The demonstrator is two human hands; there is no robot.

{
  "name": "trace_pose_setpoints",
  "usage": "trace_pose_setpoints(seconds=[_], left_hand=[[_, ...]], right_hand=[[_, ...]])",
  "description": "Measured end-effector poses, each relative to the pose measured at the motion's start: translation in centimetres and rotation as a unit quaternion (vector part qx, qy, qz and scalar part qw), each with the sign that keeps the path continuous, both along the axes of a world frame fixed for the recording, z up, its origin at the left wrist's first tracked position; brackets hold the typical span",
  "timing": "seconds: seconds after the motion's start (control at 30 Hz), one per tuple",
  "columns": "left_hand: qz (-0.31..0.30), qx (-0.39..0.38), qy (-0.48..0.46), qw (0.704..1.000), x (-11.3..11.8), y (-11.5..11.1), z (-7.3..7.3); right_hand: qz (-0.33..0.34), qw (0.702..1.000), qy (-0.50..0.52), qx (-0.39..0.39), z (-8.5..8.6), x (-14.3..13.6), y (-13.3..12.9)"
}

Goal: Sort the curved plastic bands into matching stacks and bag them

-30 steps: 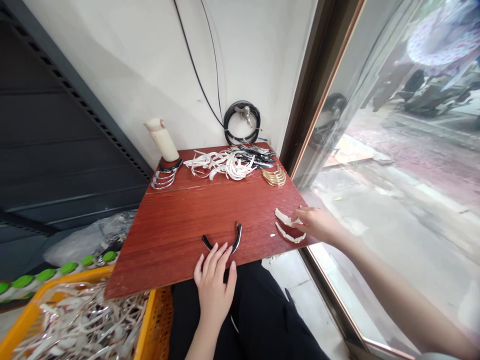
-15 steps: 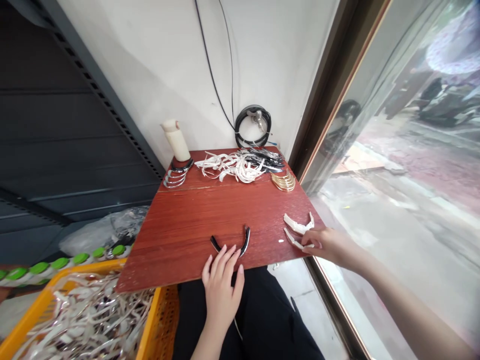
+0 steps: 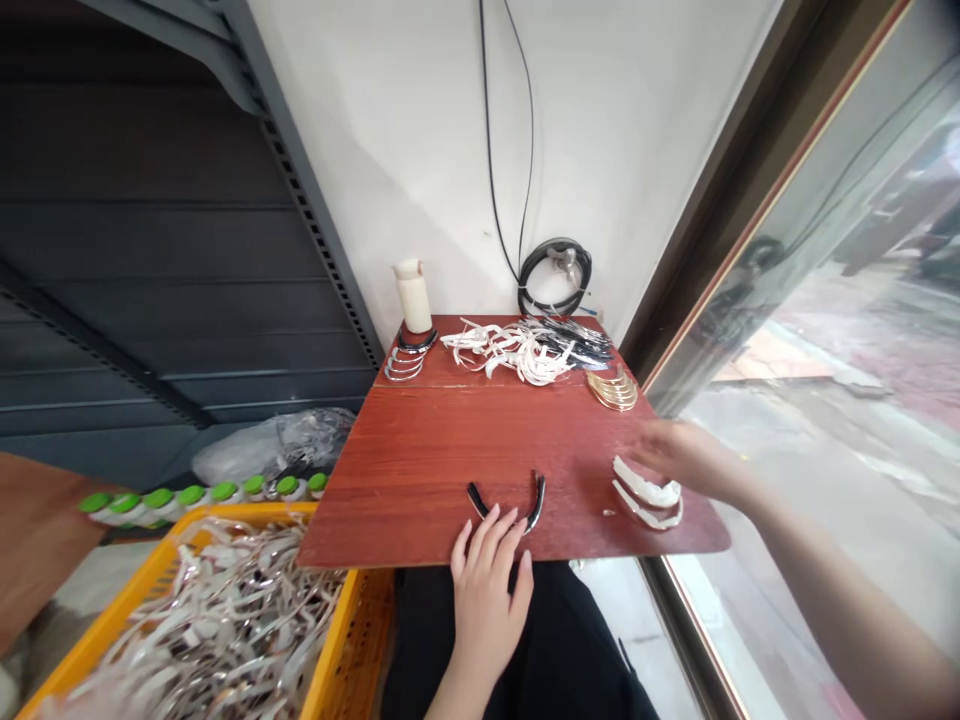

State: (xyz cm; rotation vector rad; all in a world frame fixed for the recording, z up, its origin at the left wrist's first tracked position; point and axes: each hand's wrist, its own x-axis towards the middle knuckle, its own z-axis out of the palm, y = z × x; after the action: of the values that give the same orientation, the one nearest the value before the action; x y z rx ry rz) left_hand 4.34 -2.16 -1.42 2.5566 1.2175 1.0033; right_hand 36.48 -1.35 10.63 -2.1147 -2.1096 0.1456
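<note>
Basket: yellow basket (image 3: pixel 330 645), beside the tabletop (image 3: pixel 420 440) on the person's left; its walls contain a loose tangle of pale and shiny strips (image 3: pixel 240 620).
Left hand: left hand (image 3: pixel 489 580) laid palm down at the near edge, fingers moderately spread, gripping nothing visibly; the fingertips reach the black curved piece (image 3: pixel 537 505), apparently to steady it.
Black curved piece: near edge of the tabletop, ends towards the wall, bend partly under the fingers; this presumably leaves both ends accessible.
White curved pieces: two, the farther one (image 3: pixel 646 487) and the nearer one (image 3: pixel 637 513), nested the same way round by the near right corner, probably to save room.
Right hand: right hand (image 3: pixel 671 450) just beyond that pair, blurred; finger spacing and any grip cannot be told.
Gold curved pieces: gold set (image 3: pixel 613 390) neatly nested at the right edge, likely sorted by finish.
Silver curved pieces: silver set (image 3: pixel 405 367) likewise, at the far left, before the upright pale bottle (image 3: pixel 414 302).
White strips: loose heap (image 3: pixel 517 350) at the far side, unordered.
</note>
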Motion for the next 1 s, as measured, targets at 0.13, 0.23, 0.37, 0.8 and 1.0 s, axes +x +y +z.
trace_pose_setpoints(seconds=[0.13,0.23,0.37,0.8,1.0], left_hand=[[0.016,-0.004,-0.059,0.998,0.3,-0.2,0.2],[0.016,-0.002,-0.069,0.997,0.4,-0.3,0.3],[0.017,0.001,-0.071,0.997,0.4,-0.3,0.4],[0.012,0.010,-0.069,0.997,0.2,-0.2,0.4],[0.015,0.028,-0.053,0.998,0.3,-0.3,0.5]], right_hand=[[0.057,0.995,0.045,0.067,0.3,-2.2,7.9],[0.041,0.993,-0.032,0.109,-0.6,-4.0,13.6],[0.031,0.987,-0.104,0.114,-2.1,-5.7,18.2],[-0.062,0.967,0.111,0.220,0.6,-4.0,17.5],[0.030,0.776,0.620,0.114,3.1,-7.3,12.5]])
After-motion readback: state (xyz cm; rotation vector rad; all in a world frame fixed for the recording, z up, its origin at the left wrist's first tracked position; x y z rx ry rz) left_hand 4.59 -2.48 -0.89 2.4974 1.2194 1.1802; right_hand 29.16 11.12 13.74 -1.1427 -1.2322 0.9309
